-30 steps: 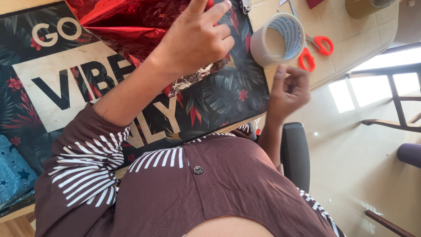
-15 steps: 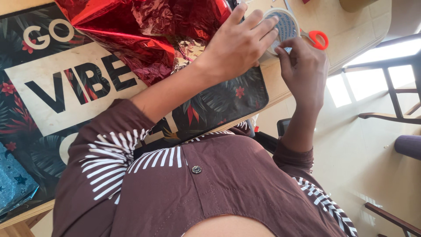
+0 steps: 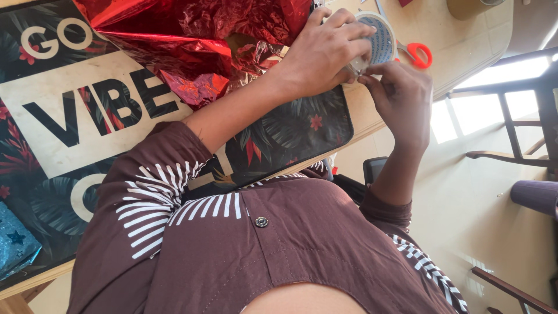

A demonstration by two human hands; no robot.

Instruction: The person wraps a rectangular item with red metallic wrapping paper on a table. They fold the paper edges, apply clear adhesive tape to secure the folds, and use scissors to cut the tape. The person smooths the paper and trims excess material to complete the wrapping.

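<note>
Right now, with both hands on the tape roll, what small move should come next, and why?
Probably peel the tape's free end away from the roll: the left hand grips the tape roll while the right hand pinches at its edge, beside the red foil wrap.

The left hand (image 3: 328,49) lay curled over the near side of the tape roll (image 3: 376,40), fingers bent around its rim, forearm stretched out bare below a pushed-up sleeve. The right hand (image 3: 401,99) sat just below the roll, wrist bent, thumb and forefinger pinched together at the roll's edge, touching the left hand's fingertips.
</note>
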